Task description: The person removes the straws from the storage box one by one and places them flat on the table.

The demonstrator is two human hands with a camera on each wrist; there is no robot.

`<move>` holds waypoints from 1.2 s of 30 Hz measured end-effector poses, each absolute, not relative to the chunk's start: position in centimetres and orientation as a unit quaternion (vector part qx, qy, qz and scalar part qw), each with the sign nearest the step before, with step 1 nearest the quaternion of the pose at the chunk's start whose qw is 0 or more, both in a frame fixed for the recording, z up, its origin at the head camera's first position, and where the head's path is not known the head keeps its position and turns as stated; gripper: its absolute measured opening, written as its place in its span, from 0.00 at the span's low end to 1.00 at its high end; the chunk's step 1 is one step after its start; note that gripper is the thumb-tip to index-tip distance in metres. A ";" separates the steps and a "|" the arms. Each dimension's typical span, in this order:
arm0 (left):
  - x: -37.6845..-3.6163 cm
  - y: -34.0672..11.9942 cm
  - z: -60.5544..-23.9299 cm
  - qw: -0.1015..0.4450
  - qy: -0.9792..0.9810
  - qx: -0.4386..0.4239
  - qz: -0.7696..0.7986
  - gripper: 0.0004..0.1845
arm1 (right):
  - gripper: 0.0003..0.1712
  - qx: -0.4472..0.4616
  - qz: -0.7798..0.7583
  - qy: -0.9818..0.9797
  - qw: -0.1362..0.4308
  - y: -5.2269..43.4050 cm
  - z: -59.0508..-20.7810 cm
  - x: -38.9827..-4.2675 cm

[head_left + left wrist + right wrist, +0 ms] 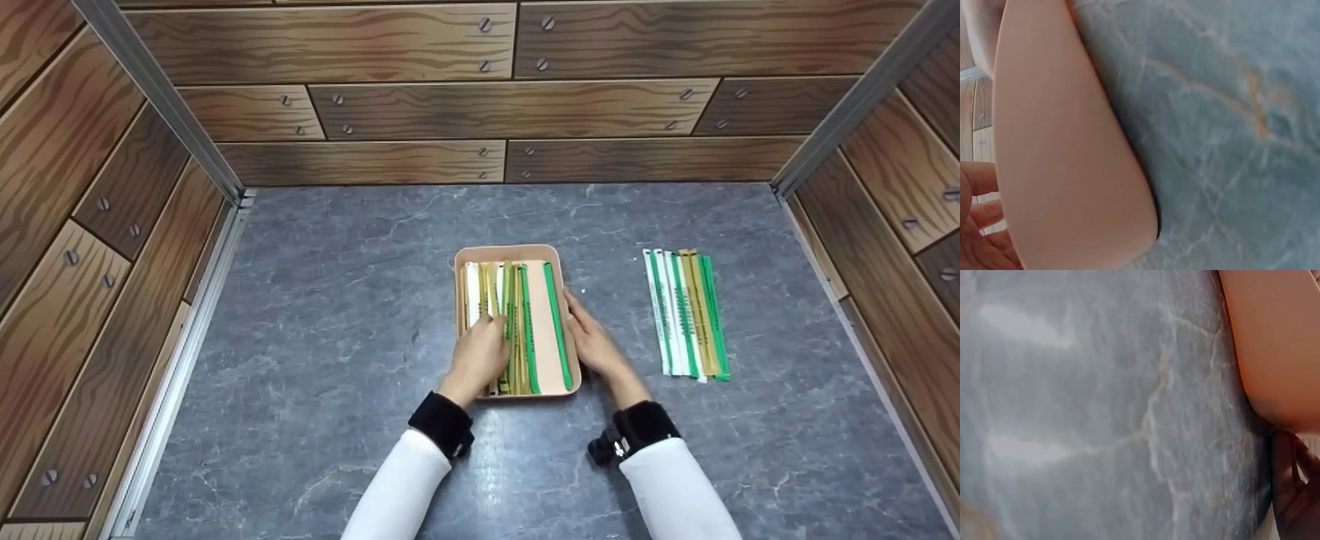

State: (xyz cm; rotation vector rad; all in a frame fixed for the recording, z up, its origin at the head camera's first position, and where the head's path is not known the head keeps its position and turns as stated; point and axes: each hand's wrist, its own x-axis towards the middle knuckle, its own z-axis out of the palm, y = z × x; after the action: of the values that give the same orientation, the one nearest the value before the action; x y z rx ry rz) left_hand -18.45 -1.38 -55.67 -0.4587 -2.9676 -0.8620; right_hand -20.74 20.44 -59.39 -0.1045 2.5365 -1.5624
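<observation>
Peach tray (546, 352), rounded corners | slim packets (529, 330), white, gold, green | lying lengthwise inside

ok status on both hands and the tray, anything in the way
Left hand at the stick packets inside the tray, grip unclear. Right hand touching tray's right side. Second row of packets farther right, apart. No obstruction seen.

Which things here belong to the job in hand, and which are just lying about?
Likely the job:
tan tray
slim packets inside it
similar packets right of the tray
left hand, at the packets inside
right hand, against the tray's side

Just surroundings:
wood-patterned panels
metal rails
black wrist straps
</observation>
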 end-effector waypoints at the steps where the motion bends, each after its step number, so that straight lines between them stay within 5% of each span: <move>1: -18.4 -1.3 -55.8 0.000 -0.952 -0.150 -0.268 0.19 | 0.29 -0.036 -0.522 0.849 0.079 20.4 -59.4 -20.7; 26: -18.1 -0.3 -56.7 -0.080 -0.963 -0.083 -0.242 0.15 | 0.30 -0.021 -0.497 0.864 0.081 20.5 -59.7 -20.7; 36: -18.4 -1.6 -56.3 -0.067 -0.950 -0.087 -0.292 0.25 | 0.30 -0.024 -0.500 0.862 0.083 20.5 -59.7 -20.7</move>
State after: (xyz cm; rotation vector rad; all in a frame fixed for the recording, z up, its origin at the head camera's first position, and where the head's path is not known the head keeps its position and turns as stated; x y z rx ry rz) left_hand -18.35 -1.61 -56.31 -0.2840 -3.1188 -0.9600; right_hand -20.69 20.54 -59.68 -0.0722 2.5735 -1.4934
